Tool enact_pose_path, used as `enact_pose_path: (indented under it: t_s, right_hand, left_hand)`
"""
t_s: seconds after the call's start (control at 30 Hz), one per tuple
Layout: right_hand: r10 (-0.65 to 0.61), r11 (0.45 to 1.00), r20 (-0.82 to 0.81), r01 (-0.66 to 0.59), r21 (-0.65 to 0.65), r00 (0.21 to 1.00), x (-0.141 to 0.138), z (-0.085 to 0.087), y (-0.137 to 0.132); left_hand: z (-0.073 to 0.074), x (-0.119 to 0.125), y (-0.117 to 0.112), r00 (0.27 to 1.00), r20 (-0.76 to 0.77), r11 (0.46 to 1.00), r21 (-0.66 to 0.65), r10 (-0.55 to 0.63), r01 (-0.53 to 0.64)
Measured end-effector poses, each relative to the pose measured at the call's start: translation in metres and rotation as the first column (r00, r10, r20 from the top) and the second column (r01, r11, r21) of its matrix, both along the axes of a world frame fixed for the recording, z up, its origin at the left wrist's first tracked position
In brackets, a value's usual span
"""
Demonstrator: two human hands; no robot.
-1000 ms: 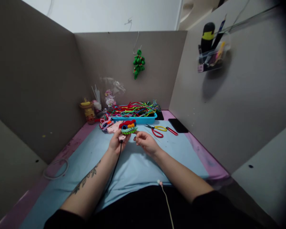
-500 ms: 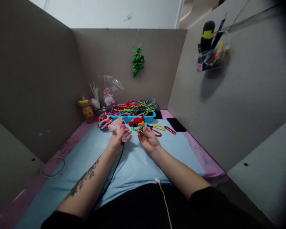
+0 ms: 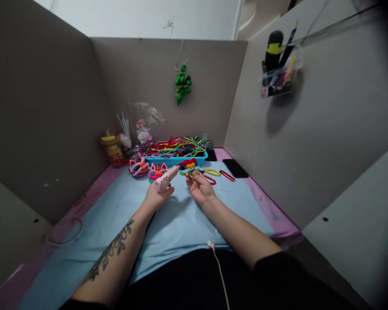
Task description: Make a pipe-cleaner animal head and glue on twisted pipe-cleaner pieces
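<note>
My left hand (image 3: 158, 199) is wrapped around a pink hot glue gun (image 3: 167, 179), its nozzle end pointing up and right towards the fingertips of my right hand. The fingers of my right hand (image 3: 201, 187) are pinched together; what sits between them is too small to make out. Right behind those fingertips is a fuzzy pipe-cleaner figure (image 3: 188, 164) in red, blue, orange and pale green, partly covered by the hand. Left of it, beyond the glue gun, lies a pink pipe-cleaner unicorn head (image 3: 158, 171), and another similar head (image 3: 138, 167) is farther left.
A blue tray (image 3: 161, 162) heaped with coloured pipe cleaners stands at the back. Yellow-handled pliers (image 3: 213, 172), a red-handled tool (image 3: 226, 175) and a black phone (image 3: 235, 168) lie to the right. Grey panels enclose the desk; a clear holder (image 3: 277, 82) hangs on the right one.
The glue gun has turned in my left hand from grip-down to lying along the hand, nozzle towards my right fingers. My right hand stays almost in place, and the view has shifted slightly.
</note>
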State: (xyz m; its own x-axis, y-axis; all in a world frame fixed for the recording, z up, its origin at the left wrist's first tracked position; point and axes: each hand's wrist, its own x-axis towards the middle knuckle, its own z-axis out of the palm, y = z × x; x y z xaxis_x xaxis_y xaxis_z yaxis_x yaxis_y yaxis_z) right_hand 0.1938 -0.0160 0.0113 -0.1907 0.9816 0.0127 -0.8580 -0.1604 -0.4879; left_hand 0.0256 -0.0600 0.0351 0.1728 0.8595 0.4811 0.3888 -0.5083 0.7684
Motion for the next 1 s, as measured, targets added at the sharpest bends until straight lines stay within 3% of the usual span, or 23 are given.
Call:
enact_pose_path:
  t_s: [0.3, 0.6, 1.0]
  right_hand:
    - [0.025, 1.0, 0.005, -0.025, 0.002, 1.0, -0.0006, -0.001, 0.0]
    - [0.024, 1.0, 0.042, -0.024, -0.003, 0.999, -0.0017, 0.001, -0.0021]
    - [0.039, 0.999, 0.003, -0.039, -0.001, 0.999, -0.0013, 0.0003, -0.0026]
  left_hand:
    - [-0.011, -0.0041, 0.0073, 0.991, -0.133, 0.999, 0.011, -0.03, 0.032]
    - [-0.0088, -0.0029, 0.008, 0.986, -0.168, 0.995, 0.096, -0.01, 0.026]
    - [-0.0081, -0.0021, 0.0045, 0.987, -0.162, 0.998, 0.059, 0.003, 0.007]
